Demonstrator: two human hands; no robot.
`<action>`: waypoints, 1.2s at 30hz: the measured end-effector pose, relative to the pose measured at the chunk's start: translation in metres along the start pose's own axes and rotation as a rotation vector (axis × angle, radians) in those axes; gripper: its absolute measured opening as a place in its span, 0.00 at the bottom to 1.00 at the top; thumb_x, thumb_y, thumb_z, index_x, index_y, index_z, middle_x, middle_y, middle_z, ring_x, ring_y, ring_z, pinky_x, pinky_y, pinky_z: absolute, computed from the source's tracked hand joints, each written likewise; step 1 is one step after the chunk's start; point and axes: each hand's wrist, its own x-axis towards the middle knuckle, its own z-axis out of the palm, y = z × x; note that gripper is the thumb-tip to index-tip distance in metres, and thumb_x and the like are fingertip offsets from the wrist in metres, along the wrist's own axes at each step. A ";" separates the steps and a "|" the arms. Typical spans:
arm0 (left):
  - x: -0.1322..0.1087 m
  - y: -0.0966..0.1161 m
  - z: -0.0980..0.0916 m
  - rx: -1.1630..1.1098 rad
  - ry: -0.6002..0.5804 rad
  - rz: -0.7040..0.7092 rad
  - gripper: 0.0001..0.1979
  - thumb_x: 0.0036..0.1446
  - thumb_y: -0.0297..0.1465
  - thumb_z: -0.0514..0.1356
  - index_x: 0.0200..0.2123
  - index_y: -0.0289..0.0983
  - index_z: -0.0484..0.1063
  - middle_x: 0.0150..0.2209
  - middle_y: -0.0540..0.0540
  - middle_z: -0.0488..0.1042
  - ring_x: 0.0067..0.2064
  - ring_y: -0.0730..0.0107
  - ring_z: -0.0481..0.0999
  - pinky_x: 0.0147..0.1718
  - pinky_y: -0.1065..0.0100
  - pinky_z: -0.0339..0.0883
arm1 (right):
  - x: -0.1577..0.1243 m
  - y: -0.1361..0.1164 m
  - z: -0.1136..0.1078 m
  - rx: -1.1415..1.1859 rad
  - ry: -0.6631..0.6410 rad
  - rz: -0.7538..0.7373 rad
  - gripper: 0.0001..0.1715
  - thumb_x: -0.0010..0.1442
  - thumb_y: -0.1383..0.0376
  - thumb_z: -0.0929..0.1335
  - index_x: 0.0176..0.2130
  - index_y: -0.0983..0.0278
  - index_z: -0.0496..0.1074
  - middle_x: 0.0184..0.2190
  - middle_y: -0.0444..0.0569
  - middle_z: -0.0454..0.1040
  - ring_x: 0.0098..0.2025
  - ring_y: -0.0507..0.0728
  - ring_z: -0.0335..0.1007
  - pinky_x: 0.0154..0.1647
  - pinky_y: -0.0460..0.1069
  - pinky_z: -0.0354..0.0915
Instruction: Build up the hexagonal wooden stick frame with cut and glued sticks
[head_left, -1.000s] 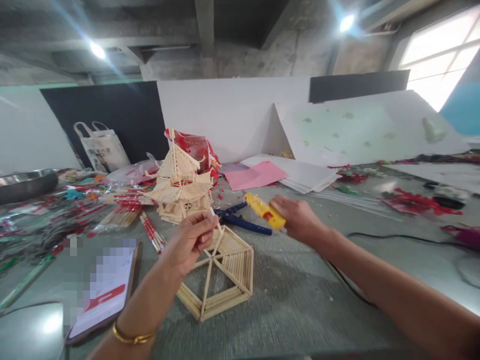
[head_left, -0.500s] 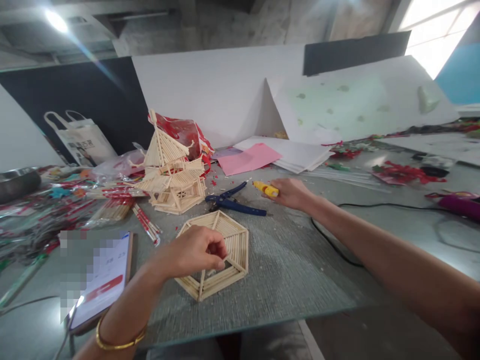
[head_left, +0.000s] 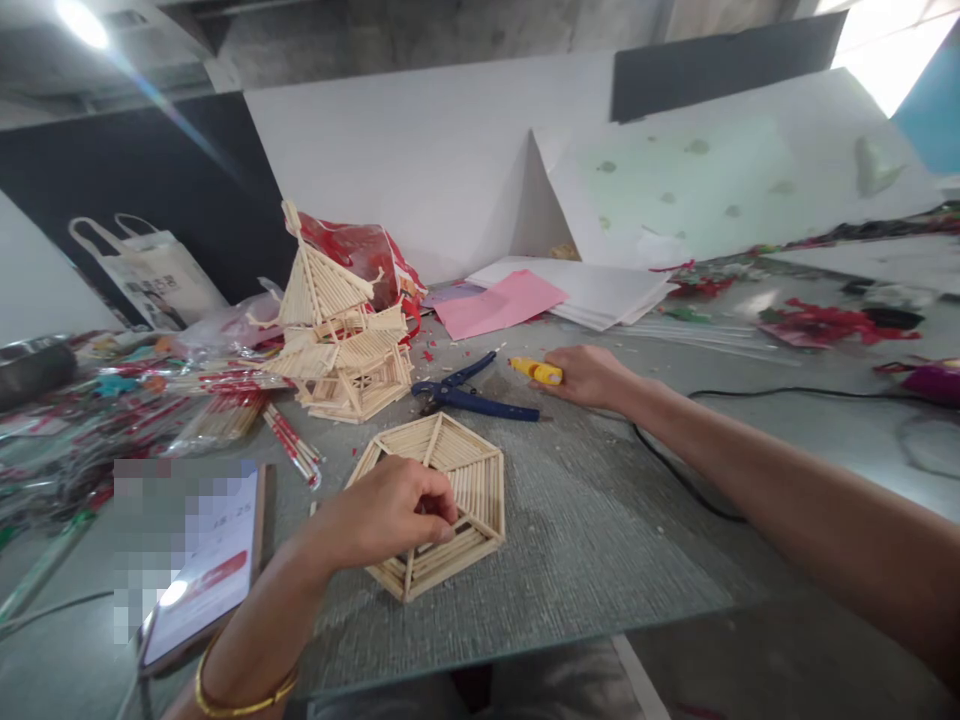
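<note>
A flat hexagonal frame of thin wooden sticks (head_left: 480,490) lies on the grey table mat, its rows of sticks laid between spokes. My left hand (head_left: 405,510) is over its middle and left part, thumb and curled fingers closed together; whatever they pinch is hidden. Farther right, my right hand (head_left: 592,377) grips a yellow glue gun (head_left: 536,371), its nozzle pointing left. Just left of the glue gun lie blue-handled pliers (head_left: 480,400). Behind the frame stands a tiered stick pavilion model (head_left: 337,345) with a pointed roof.
At the left are a phone (head_left: 210,570), wrapped stick bundles (head_left: 292,445) and a metal bowl (head_left: 34,368). Pink paper (head_left: 499,303) and white sheets (head_left: 592,295) lie at the back. A black cable (head_left: 675,480) curves across the right side, below my right forearm.
The view has shifted slightly. Both hands keep nearly the same place over the table, the left at the stick frame and the right still holding the glue gun.
</note>
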 end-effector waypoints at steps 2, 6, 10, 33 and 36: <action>-0.001 0.000 0.001 -0.006 0.010 -0.002 0.06 0.45 0.29 0.57 0.27 0.36 0.74 0.24 0.51 0.71 0.26 0.74 0.66 0.25 0.74 0.55 | -0.002 -0.002 -0.002 0.005 -0.002 -0.011 0.26 0.58 0.49 0.57 0.34 0.68 0.67 0.32 0.53 0.71 0.30 0.54 0.63 0.25 0.47 0.44; -0.001 -0.002 0.002 -0.013 0.019 0.012 0.06 0.44 0.28 0.57 0.27 0.37 0.73 0.23 0.51 0.71 0.26 0.74 0.66 0.24 0.74 0.54 | -0.003 -0.003 -0.003 0.009 -0.006 -0.013 0.26 0.58 0.49 0.57 0.34 0.69 0.68 0.31 0.54 0.71 0.30 0.54 0.63 0.25 0.47 0.44; -0.001 -0.003 0.003 0.002 0.012 0.001 0.05 0.44 0.29 0.57 0.26 0.37 0.72 0.23 0.52 0.70 0.26 0.74 0.66 0.25 0.74 0.53 | 0.000 0.000 0.001 0.005 -0.015 -0.008 0.25 0.57 0.49 0.58 0.34 0.67 0.68 0.32 0.53 0.71 0.30 0.54 0.63 0.25 0.47 0.44; -0.002 0.002 0.005 0.064 0.011 -0.021 0.07 0.45 0.26 0.55 0.27 0.38 0.73 0.23 0.51 0.70 0.26 0.73 0.67 0.25 0.74 0.52 | 0.002 0.005 0.009 0.007 -0.025 -0.035 0.26 0.57 0.47 0.57 0.35 0.65 0.69 0.32 0.51 0.72 0.30 0.54 0.64 0.24 0.47 0.44; -0.002 0.002 0.005 0.085 0.000 -0.020 0.07 0.46 0.26 0.54 0.27 0.38 0.71 0.23 0.52 0.69 0.26 0.74 0.66 0.25 0.74 0.52 | 0.002 0.005 0.010 0.017 -0.014 -0.056 0.27 0.57 0.46 0.56 0.34 0.65 0.68 0.31 0.51 0.71 0.30 0.54 0.64 0.24 0.47 0.45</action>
